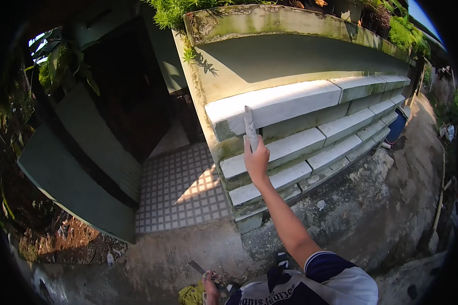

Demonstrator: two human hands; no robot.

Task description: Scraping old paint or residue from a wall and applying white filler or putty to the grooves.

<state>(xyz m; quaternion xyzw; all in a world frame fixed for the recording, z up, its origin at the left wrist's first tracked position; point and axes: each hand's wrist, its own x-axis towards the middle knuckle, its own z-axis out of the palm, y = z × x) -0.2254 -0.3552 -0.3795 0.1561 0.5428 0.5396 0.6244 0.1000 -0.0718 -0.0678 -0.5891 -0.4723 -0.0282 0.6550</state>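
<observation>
My right hand (256, 155) grips a long, pale, white-smeared flat tool (249, 122), its tip raised against the front of the top white-coated ledge (300, 99). Whether the tip touches the ledge I cannot tell. The ledge is bright white, with a greyer patch at its left end. Low at the bottom of the head view, my left hand (210, 287) is closed on a flat metal scraper (196, 266), held away from the wall. Below the top ledge run more stepped white ledges (269, 150) with greenish, mossy faces.
A mossy planter (224, 28) with plants tops the wall. To the left are a dark doorway, a tiled floor (163, 203) and a green gate panel (71, 188). A blue barrel (395, 129) stands at the right. A yellow cloth (191, 295) lies on the concrete near my feet.
</observation>
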